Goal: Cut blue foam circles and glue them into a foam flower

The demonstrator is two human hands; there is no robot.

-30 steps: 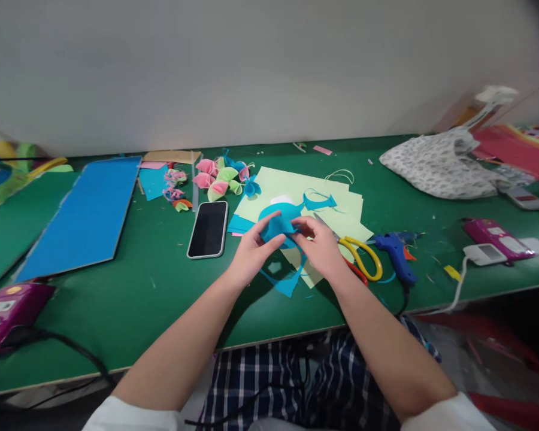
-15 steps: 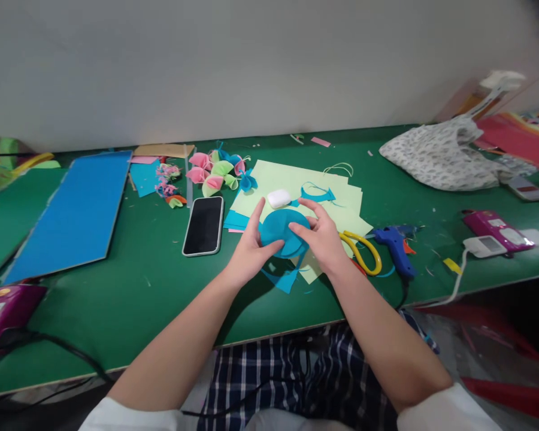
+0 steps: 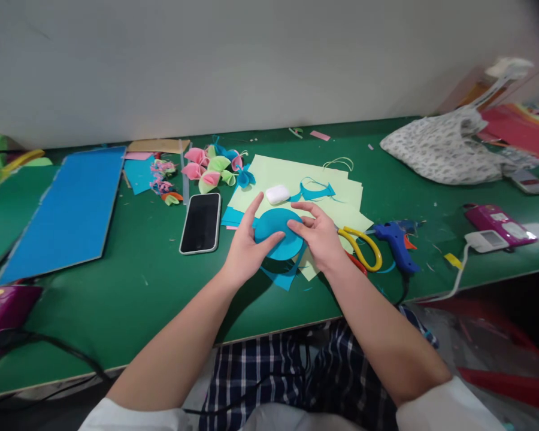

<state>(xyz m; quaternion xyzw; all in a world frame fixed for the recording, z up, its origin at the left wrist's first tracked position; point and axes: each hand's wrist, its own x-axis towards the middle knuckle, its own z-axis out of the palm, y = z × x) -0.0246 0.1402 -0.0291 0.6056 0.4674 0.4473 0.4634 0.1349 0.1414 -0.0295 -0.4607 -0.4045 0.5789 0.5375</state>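
A round blue paper disc [image 3: 276,234] is held between my two hands above the green table. My left hand [image 3: 248,246] grips its left edge, thumb on top and index finger stretched out along the far side. On the right edge, my right hand [image 3: 320,235] pinches the disc with thumb over it; the fingers beneath are partly hidden. Under and behind the hands lie pale green paper sheets [image 3: 296,170], with a small white case [image 3: 277,194] and a cut blue paper scrap [image 3: 317,191] on them. Another blue scrap [image 3: 284,280] lies below the disc.
Yellow-handled scissors [image 3: 369,251] and a blue glue gun [image 3: 397,242] lie right of my hands. A phone [image 3: 200,223] and folded paper flowers [image 3: 211,167] are to the left. Further out are a blue board [image 3: 72,209], a cloth bag [image 3: 444,146] and a purple power strip [image 3: 498,224].
The overlapping blue pieces in my hands now look lined up as one smooth circle. Both hands keep their hold, and the view has shifted slightly.
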